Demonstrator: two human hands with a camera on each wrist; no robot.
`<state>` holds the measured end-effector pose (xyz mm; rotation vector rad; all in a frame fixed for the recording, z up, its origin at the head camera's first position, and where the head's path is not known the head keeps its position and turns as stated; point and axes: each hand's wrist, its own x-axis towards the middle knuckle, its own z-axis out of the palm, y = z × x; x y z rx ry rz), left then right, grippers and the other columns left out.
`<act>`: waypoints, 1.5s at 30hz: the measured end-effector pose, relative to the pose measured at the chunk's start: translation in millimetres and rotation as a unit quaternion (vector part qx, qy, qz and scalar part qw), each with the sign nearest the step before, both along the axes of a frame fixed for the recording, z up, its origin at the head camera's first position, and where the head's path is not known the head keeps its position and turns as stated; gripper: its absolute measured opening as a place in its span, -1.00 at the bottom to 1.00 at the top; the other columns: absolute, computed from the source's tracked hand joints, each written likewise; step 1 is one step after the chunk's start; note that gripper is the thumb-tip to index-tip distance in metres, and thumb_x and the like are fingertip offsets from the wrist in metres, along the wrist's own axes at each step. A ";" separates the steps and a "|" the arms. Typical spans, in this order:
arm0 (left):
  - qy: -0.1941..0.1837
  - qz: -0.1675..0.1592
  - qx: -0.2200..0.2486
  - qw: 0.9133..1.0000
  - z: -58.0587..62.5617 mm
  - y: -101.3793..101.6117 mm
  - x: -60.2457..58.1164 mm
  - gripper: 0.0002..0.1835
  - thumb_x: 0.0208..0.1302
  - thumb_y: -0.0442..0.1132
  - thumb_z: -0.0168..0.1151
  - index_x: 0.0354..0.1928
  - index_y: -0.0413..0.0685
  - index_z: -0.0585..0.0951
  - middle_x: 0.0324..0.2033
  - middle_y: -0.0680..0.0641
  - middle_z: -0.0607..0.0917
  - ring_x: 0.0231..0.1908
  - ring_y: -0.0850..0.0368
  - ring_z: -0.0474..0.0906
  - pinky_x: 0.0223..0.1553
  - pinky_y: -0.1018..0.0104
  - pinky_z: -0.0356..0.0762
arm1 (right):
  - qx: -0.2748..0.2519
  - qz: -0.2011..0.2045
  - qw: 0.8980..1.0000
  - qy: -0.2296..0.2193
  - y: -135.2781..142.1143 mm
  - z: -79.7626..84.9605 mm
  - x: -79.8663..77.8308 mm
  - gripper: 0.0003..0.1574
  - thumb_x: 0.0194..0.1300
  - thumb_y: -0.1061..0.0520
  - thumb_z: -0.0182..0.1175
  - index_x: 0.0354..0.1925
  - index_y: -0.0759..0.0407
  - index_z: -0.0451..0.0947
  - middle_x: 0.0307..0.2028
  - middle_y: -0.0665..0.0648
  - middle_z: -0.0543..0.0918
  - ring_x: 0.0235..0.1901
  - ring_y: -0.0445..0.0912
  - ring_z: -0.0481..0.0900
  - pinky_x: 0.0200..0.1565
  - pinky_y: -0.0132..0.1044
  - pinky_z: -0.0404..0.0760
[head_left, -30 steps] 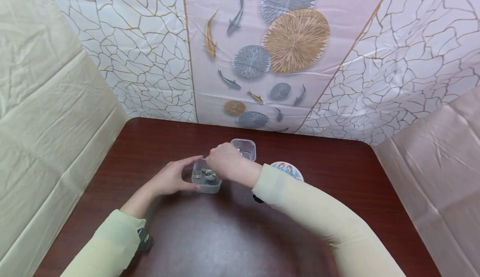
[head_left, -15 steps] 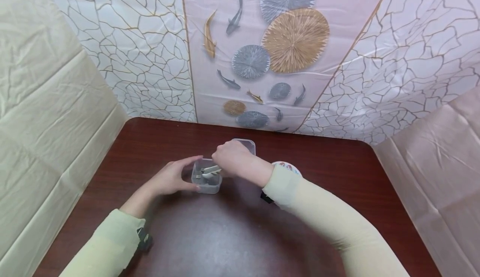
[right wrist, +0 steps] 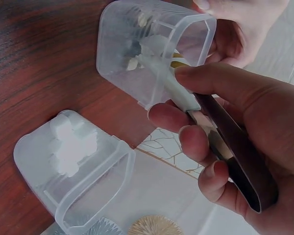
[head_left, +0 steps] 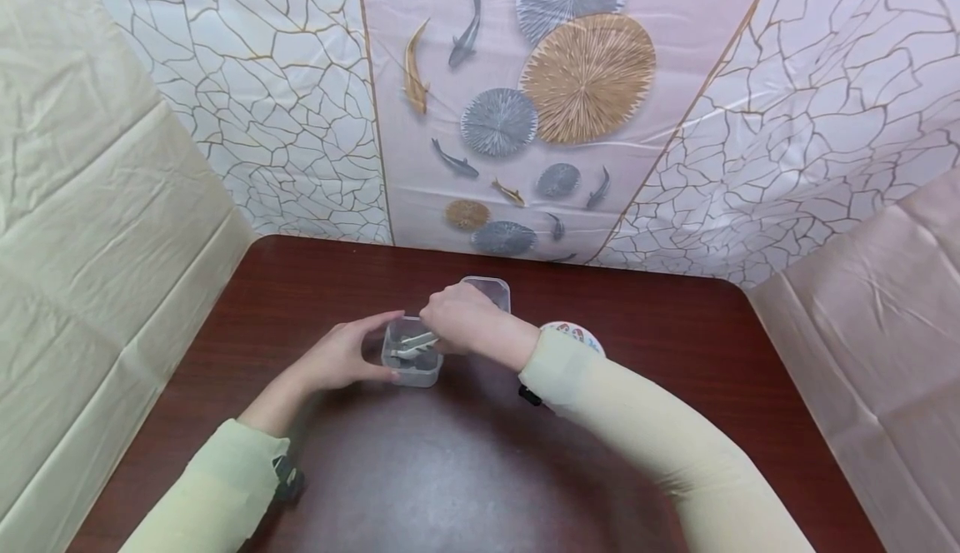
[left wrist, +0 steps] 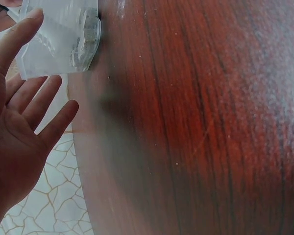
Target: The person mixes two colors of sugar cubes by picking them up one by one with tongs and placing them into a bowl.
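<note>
1. The dark red wooden bench (head_left: 675, 336) has a straight rear edge meeting the patterned wall cloth (head_left: 315, 145), with rounded rear corners; its left and right edges border pale cloth sides.
2. Bench surface lies between the left hand (head_left: 347, 357) and the left edge. A broader stretch runs from the near box (head_left: 417, 377) toward the person, and another from the round disc (head_left: 576, 333) to the right edge.
3. The near box, a clear plastic container open at the top, stands left of the bench's middle, well in from the rear edge. The left hand grips it, thumb and forefinger on opposite walls.
4. Several small pale pieces (right wrist: 133, 63) lie on the near box's floor; through the cloudy wall their exact shape is hard to tell.
5. The right hand (head_left: 467, 320) holds tongs (right wrist: 213, 134), fingers wrapped round the dark and metal handle, the pale tips reaching down inside the near box. Whether the tips pinch a piece cannot be told.
6. The far box (right wrist: 95, 181), also clear, stands behind and to the right, near the rear edge and apart from the near box; a white mass shows through its wall.
7. The disc, white with red and blue motifs, is partly hidden by the right sleeve (head_left: 637, 420).
</note>
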<state>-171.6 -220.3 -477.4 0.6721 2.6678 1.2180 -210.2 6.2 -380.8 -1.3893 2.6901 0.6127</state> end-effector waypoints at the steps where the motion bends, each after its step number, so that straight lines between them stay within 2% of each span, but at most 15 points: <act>1: -0.001 0.001 0.001 1.000 0.1 -0.1 0.1 0.02 0.07 -0.07 0.73 0.54 -0.16 0.43 0.31 -0.17 0.68 0.34 -0.17 0.59 0.37 -0.24 0.48 | 0.001 0.000 1.000 -0.001 -0.2 -0.4 -0.2 -0.74 0.32 -0.17 0.47 -0.22 -0.03 0.79 -0.31 -0.01 0.80 -0.34 -0.04 0.75 -0.30 -0.15 0.74; 16: 0.012 -0.003 0.001 1.000 -0.8 -0.5 -2.0 0.01 0.06 -0.08 0.73 0.54 -0.18 0.44 0.31 -0.18 0.68 0.32 -0.15 0.61 0.36 -0.21 0.50 | 0.020 -0.017 1.000 -0.009 -10.1 1.9 1.5 -0.70 0.31 -0.16 0.49 -0.10 -0.05 0.82 -0.29 -0.03 0.80 -0.38 -0.08 0.69 -0.28 -0.15 0.71; 22: 0.009 -0.002 0.003 1.000 -0.4 0.0 -1.0 0.01 0.06 -0.09 0.73 0.54 -0.18 0.44 0.31 -0.18 0.68 0.33 -0.15 0.60 0.37 -0.21 0.49 | 0.022 -0.014 1.000 -0.014 -9.8 2.4 1.1 -0.75 0.33 -0.12 0.48 -0.12 -0.05 0.81 -0.32 -0.04 0.79 -0.40 -0.10 0.67 -0.30 -0.16 0.71; 27: 0.008 -0.002 0.002 1.000 0.1 0.2 -0.4 0.01 0.07 -0.09 0.73 0.54 -0.17 0.44 0.29 -0.17 0.69 0.33 -0.15 0.60 0.38 -0.21 0.48 | 0.018 -0.017 1.000 -0.019 -5.0 9.1 2.5 -0.76 0.33 -0.14 0.47 -0.17 -0.05 0.80 -0.31 -0.03 0.78 -0.37 -0.08 0.69 -0.29 -0.15 0.72; 31: 0.003 0.000 -0.004 1.000 0.1 -0.2 -0.1 0.01 0.08 -0.08 0.72 0.55 -0.15 0.43 0.30 -0.17 0.69 0.33 -0.15 0.59 0.38 -0.21 0.48 | -0.008 -0.004 1.000 -0.006 2.7 13.8 4.5 -0.80 0.30 -0.11 0.48 -0.31 -0.06 0.77 -0.37 -0.03 0.76 -0.40 -0.07 0.69 -0.36 -0.16 0.68; 35: 0.005 0.002 -0.006 1.000 -0.2 -0.6 0.2 0.01 0.07 -0.07 0.73 0.55 -0.15 0.43 0.29 -0.16 0.70 0.32 -0.15 0.60 0.37 -0.21 0.48 | -0.048 0.031 0.998 0.015 12.3 15.9 5.8 -0.78 0.26 -0.08 0.49 -0.45 -0.07 0.72 -0.45 -0.02 0.76 -0.44 -0.06 0.69 -0.39 -0.15 0.64; 45: 0.010 0.003 -0.004 1.000 -1.2 0.4 -0.7 0.02 0.05 -0.10 0.74 0.54 -0.17 0.44 0.28 -0.18 0.70 0.31 -0.15 0.61 0.37 -0.21 0.49 | -0.123 0.082 0.987 0.065 39.6 27.5 13.5 -0.77 0.15 -0.01 0.50 -0.53 -0.08 0.65 -0.54 -0.04 0.69 -0.44 -0.02 0.67 -0.45 -0.12 0.62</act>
